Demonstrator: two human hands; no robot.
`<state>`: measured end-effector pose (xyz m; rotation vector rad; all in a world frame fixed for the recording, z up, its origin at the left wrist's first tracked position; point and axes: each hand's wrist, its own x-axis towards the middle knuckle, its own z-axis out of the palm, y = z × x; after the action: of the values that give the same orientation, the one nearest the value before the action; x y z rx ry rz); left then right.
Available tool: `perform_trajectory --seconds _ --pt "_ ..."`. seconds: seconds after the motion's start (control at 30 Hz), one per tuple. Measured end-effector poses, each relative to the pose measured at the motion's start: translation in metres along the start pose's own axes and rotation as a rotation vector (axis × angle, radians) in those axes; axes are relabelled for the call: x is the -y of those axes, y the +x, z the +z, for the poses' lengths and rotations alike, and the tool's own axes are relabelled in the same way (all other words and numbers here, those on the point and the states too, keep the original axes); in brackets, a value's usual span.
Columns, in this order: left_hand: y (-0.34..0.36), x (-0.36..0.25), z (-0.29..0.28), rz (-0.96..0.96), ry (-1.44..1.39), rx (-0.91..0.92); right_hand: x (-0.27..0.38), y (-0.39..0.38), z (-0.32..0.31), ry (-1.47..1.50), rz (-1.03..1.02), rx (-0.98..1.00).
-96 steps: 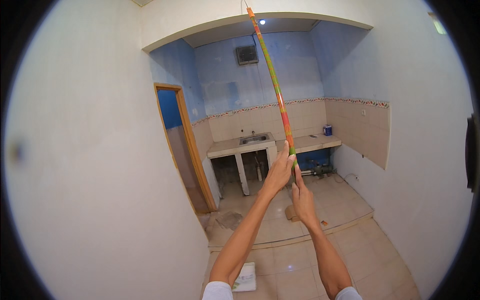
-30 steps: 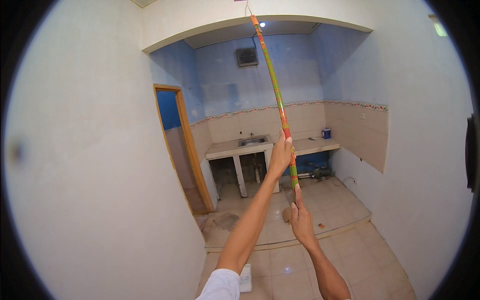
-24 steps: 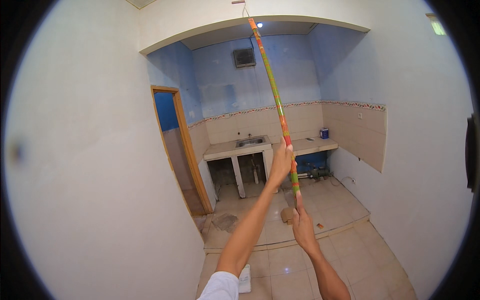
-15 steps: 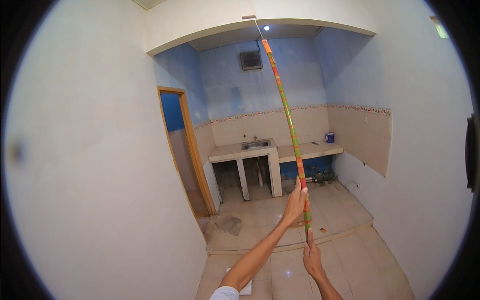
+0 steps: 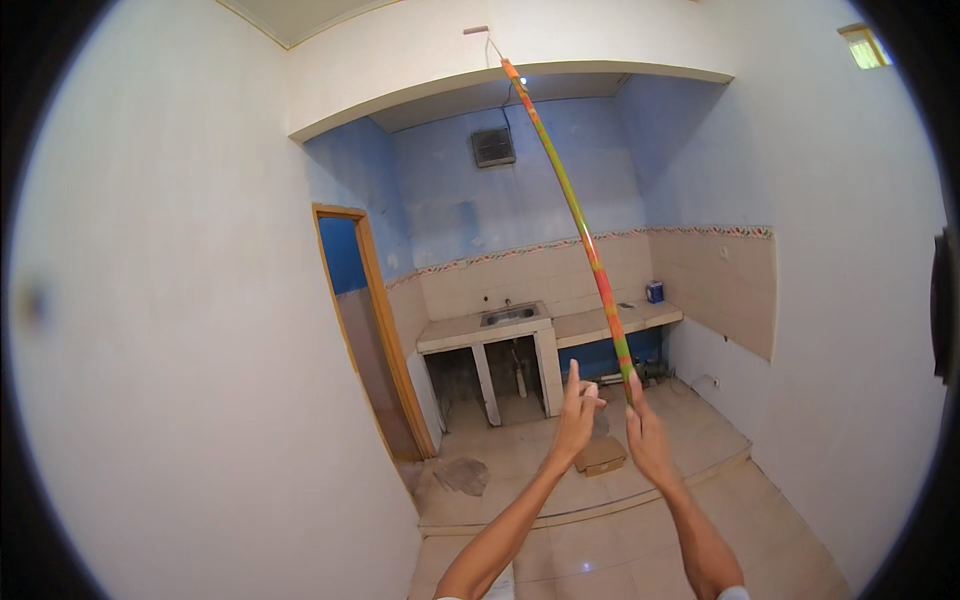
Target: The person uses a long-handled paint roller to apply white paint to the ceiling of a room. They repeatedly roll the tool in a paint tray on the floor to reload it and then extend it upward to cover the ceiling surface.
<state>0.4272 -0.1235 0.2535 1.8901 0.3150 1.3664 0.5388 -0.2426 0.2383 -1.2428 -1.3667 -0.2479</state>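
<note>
A long pole (image 5: pixel 572 205) striped in orange, red and green slants up and away from me. At its far tip a wire frame carries a small paint roller (image 5: pixel 476 30), which lies against or close to the white beam (image 5: pixel 380 85) over the kitchen opening; I cannot tell if it touches. My right hand (image 5: pixel 647 432) is wrapped round the pole's lower end. Just left of the pole, my left hand (image 5: pixel 577 415) is off it, with its index finger stretched up and the other fingers loosely bent, holding nothing.
Plain walls stand on both sides. Ahead are a tiled counter with a sink (image 5: pixel 510 316), a blue can (image 5: pixel 655 292), a wooden door frame (image 5: pixel 370 320) and a raised floor step (image 5: pixel 590 512). A cardboard box (image 5: pixel 600 457) and a crumpled sheet (image 5: pixel 462 477) lie on the floor.
My left hand has let go of the pole. My right hand has risen with the pole's lower end, and the roller has shifted slightly left. The view has tilted up.
</note>
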Motion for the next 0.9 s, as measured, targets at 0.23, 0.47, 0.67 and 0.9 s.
perform_trajectory --seconds 0.23,0.47,0.67,0.9 --pt "-0.016 -0.006 -0.056 0.042 0.13 -0.029 0.043 0.127 -0.013 -0.056 -0.068 -0.037" --pt "-0.023 -0.028 -0.086 -0.052 0.149 -0.001 0.099 0.228 -0.024 -0.015 0.001 0.007" --pt "-0.026 -0.03 -0.092 -0.061 0.189 0.001 0.152 0.244 -0.003 0.088 0.015 0.028" --pt "-0.046 -0.022 -0.104 -0.132 0.176 0.034 0.103 0.176 0.018 0.03 -0.008 0.048"
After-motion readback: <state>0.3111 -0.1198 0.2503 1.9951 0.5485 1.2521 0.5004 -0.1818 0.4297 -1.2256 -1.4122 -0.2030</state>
